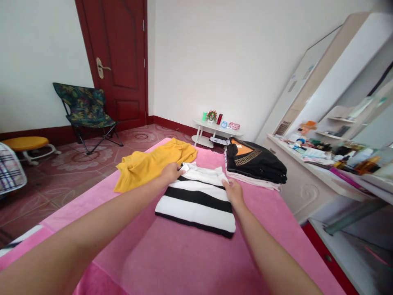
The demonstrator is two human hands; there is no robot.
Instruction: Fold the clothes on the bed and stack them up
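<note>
A black-and-white striped shirt (pixel 196 209) lies folded into a rough rectangle on the pink bed cover (pixel 172 262), its collar end pointing away from me. My left hand (pixel 172 173) pinches its far left corner by the collar. At the far right corner, my right hand (pixel 233 191) grips the edge between thumb and fingers. A crumpled yellow garment (pixel 153 162) spreads just beyond my left hand. To the right of the shirt sits a stack of folded clothes, with a black top (pixel 258 162) bearing an orange and gold pattern uppermost.
Along the right stands a white dressing table (pixel 316 168) crowded with small items. A low white table (pixel 215 128) with a flower pot is against the back wall. On the tiled floor at left are a camouflage folding chair (pixel 87 107) and a yellow stool (pixel 26 143).
</note>
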